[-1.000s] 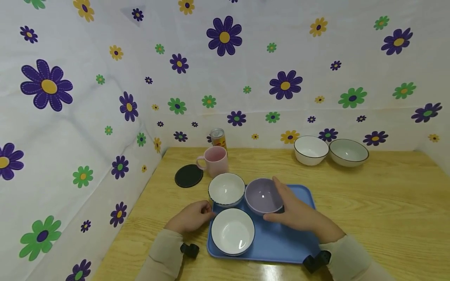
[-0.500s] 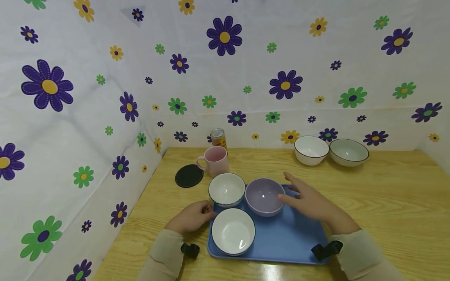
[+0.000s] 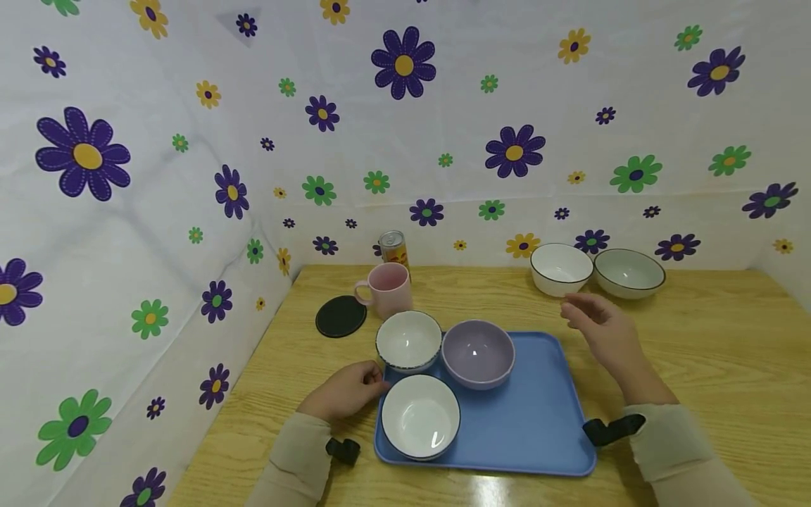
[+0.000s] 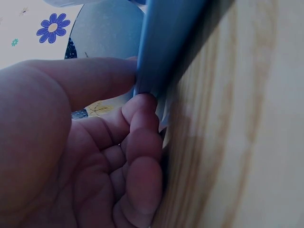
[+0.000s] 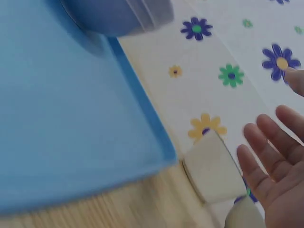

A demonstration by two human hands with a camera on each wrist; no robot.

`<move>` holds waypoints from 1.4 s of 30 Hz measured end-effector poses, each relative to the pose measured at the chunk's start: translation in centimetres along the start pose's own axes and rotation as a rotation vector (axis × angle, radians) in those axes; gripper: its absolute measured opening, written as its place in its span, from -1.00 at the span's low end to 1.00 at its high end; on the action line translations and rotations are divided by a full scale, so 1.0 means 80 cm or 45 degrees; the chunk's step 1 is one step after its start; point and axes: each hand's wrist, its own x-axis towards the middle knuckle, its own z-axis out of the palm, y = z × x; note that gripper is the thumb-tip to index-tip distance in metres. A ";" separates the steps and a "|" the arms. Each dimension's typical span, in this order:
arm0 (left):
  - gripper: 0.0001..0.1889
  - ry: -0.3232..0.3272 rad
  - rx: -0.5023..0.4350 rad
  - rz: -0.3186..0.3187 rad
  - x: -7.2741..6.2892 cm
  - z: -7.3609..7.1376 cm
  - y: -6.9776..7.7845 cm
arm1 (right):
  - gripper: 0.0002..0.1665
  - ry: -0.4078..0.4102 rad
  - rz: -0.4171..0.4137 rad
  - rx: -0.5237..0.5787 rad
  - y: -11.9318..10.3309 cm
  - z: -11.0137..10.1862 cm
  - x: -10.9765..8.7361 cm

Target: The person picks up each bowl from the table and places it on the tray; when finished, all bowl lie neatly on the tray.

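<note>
A blue tray (image 3: pixel 526 429) lies on the wooden table, and my left hand (image 3: pixel 345 389) pinches its left rim between thumb and curled fingers, as the left wrist view shows. A white dark-rimmed bowl (image 3: pixel 421 415) sits in the tray's front left corner. Behind it is a white bowl with a speckled rim (image 3: pixel 408 341), at the back left corner. A purple bowl (image 3: pixel 478 352) stands beside that one. My right hand (image 3: pixel 605 334) is in the air beyond the tray's right edge, holding nothing, fingers loosely bent. Nearest to it is a white brown-rimmed bowl (image 3: pixel 560 271) against the backdrop.
A pale grey-green bowl (image 3: pixel 629 273) touches or nearly touches the far white bowl's right side. Behind the tray's left end stand a pink mug (image 3: pixel 389 290) and a drink can (image 3: pixel 394 248). A black round coaster (image 3: pixel 341 317) lies left of the mug. Flowered cloth walls bound the table.
My right hand has let go of the purple bowl, which stays on the tray, and has moved right and back toward the far bowls. My left hand has stayed on the tray's rim.
</note>
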 end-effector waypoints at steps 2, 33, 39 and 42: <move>-0.79 -0.004 0.003 -0.002 0.000 0.000 0.000 | -0.45 0.120 -0.013 0.080 0.013 -0.008 0.002; -0.77 -0.012 0.003 -0.008 0.001 -0.001 -0.003 | 0.48 0.177 0.343 -0.166 0.082 -0.080 0.084; -0.76 -0.008 0.004 -0.021 0.001 -0.002 -0.003 | 0.51 0.164 0.403 -0.189 0.086 -0.083 0.094; -0.77 -0.009 0.006 -0.023 0.001 -0.003 -0.005 | 0.49 0.167 0.399 -0.179 0.092 -0.080 0.093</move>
